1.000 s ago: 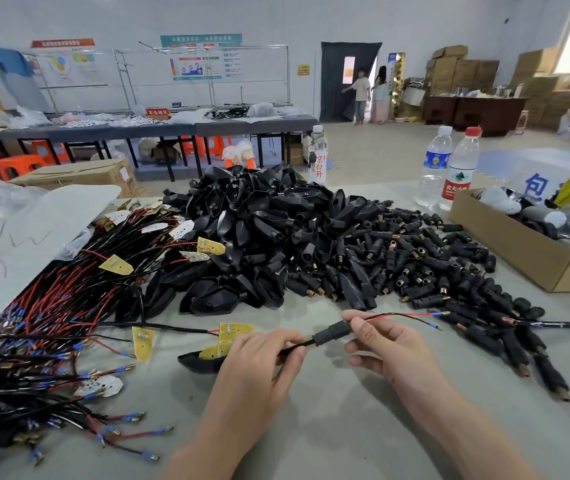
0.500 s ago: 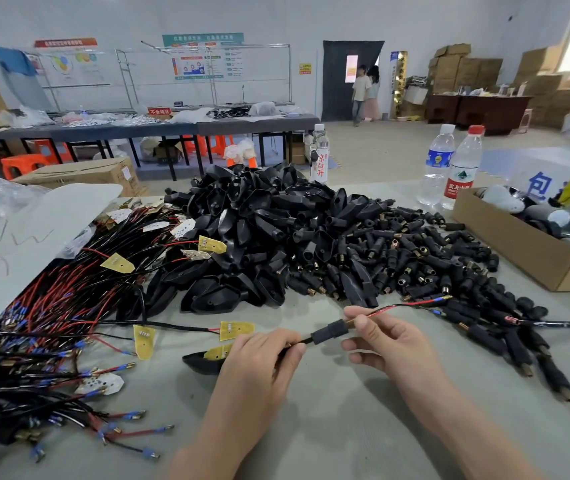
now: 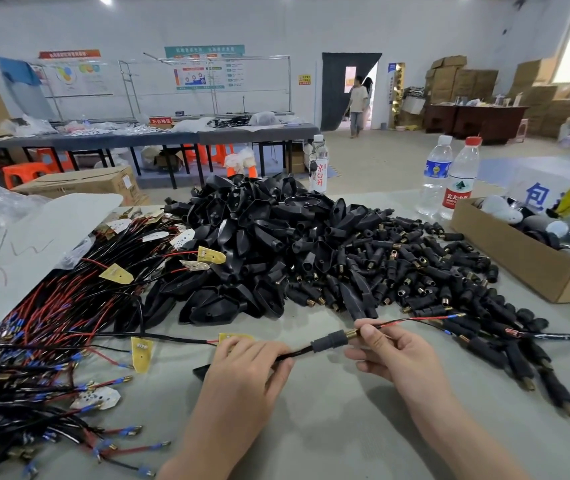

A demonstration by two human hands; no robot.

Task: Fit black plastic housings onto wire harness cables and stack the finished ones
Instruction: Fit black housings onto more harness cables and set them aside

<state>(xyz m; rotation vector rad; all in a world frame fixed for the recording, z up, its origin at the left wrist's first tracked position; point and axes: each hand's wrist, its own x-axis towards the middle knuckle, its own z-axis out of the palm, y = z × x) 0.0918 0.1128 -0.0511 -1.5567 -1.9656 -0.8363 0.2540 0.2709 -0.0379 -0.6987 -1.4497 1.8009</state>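
My left hand (image 3: 242, 372) grips a black cable and a flat black housing (image 3: 202, 371) whose tip shows under my fingers. A small black sleeve (image 3: 328, 340) with a brass end sits on that cable between my hands. My right hand (image 3: 385, 351) pinches the red and black wires (image 3: 415, 320) just past the sleeve. A big pile of black housings (image 3: 259, 244) and small black sleeves (image 3: 415, 271) fills the table's middle. Loose wire harnesses (image 3: 51, 323) with yellow boards lie at the left.
A cardboard box (image 3: 519, 268) of oddments stands at the right. Two water bottles (image 3: 449, 178) and a third bottle (image 3: 318, 168) stand behind the pile. A white sheet (image 3: 34, 244) lies at the left. A person walks by the far door.
My right hand has slid slightly right along the wires, and the red and black wire ends have risen over the sleeve pile. My left hand has stayed put.
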